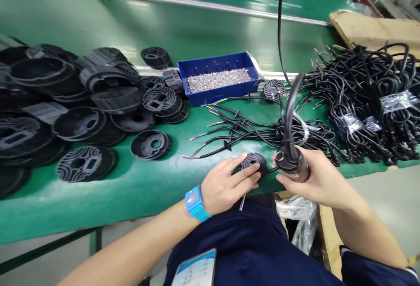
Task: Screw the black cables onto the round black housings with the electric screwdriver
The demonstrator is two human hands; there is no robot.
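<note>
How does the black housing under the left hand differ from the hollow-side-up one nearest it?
Facing: the housing under the left hand shows its ridged face; the hollow-side-up housing shows its open cavity.
Contact: the left hand covers part of the first; no hand touches the second.
Cable: a black cable meets the first's edge; none shows at the second.
Shared: both black and round.

The left hand (223, 187) covers part of a ribbed black housing (258, 159); the right hand (316, 172) hides much of the corded tool (290, 159), its tip out of sight. The left edge crops blurred black cups (19, 152); print on the badge (195, 270) seems too small to read.
</note>
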